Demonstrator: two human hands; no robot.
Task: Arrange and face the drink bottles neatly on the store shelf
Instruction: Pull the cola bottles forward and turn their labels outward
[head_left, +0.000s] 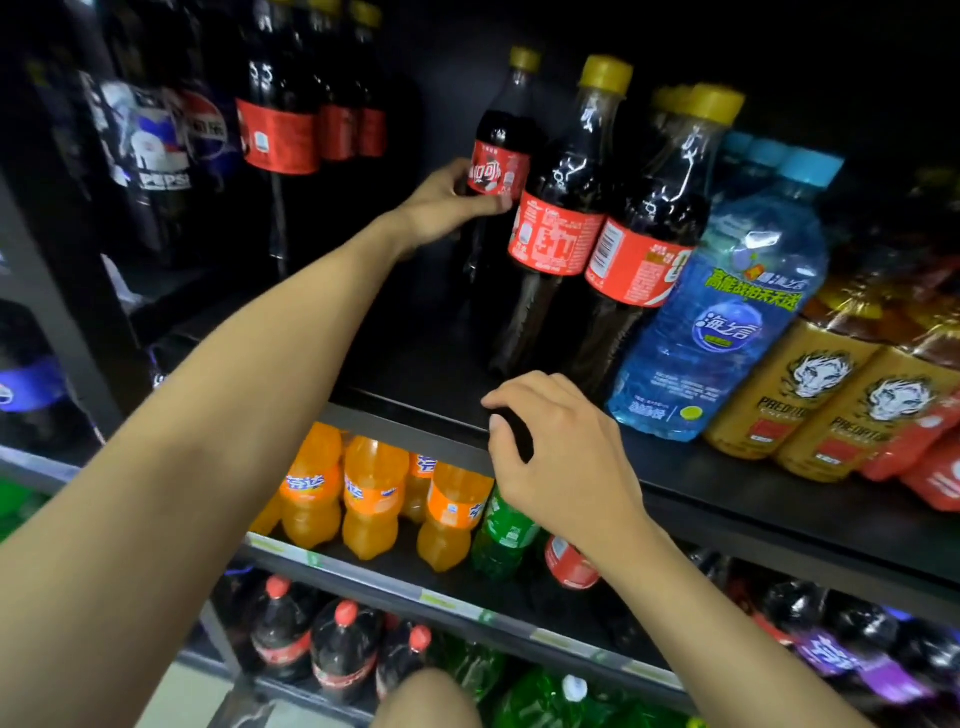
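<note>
Blurring into the dark at the far left, the Pepsi bottles (156, 150) show only a smeared blue-and-white label on which PEPSI can just be read. Beside them stand tall cola bottles (278, 135) with red labels, their caps cut off by the top edge and the print too soft to read.

Further right, deep in the upper shelf (410, 422), the left hand (452, 205) grips a small cola bottle (500, 156) at its red label. The thumb lies along the label's lower edge, the fingers are hidden behind the bottle, and its base is lost in shadow. Upright and gold-capped, it sits behind and left of two larger cola bottles (561, 228), whose red labels carry white Chinese characters and a barcode.

The right hand (563, 457) hovers at the shelf's front edge, apart from the left, fingers curled. Whether the dark patch between thumb and forefinger is an object or shadow cannot be told. The hand covers part of a green bottle (504, 535) below, next to orange soda bottles (371, 493).

Right of the colas stands a blue bottle (727, 312) with green Chinese lettering, then gold drinks (779, 405) marked PREDATOR.
</note>
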